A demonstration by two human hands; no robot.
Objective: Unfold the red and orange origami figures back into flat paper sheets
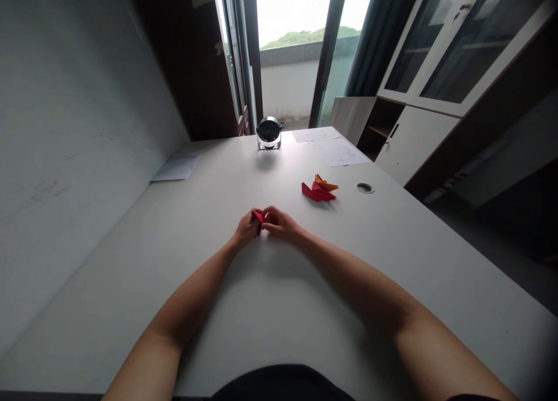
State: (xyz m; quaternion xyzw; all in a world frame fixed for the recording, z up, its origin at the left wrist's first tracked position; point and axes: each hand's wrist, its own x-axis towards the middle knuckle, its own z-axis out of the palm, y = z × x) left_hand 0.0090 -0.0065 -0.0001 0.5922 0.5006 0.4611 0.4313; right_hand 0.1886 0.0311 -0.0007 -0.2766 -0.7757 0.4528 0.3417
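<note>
Between my two hands, above the middle of the white table (pixel 209 308), is a small piece of folded red paper (pixel 260 217). My left hand (pixel 247 228) is closed round its left side and covers part of it. From the right, my right hand (pixel 279 222) pinches the paper's edge with thumb and fingers. The exact fold is too small to make out. Farther back and to the right lie a red origami figure (pixel 318 193) and an orange origami figure (pixel 326 184), touching each other.
A round black device on a metal stand (pixel 269 131) is at the table's far edge. Paper sheets lie at the back right (pixel 342 154) and against the left wall (pixel 176 167). A cable hole (pixel 365 188) pierces the tabletop. White cabinets (pixel 418 139) stand beyond, right.
</note>
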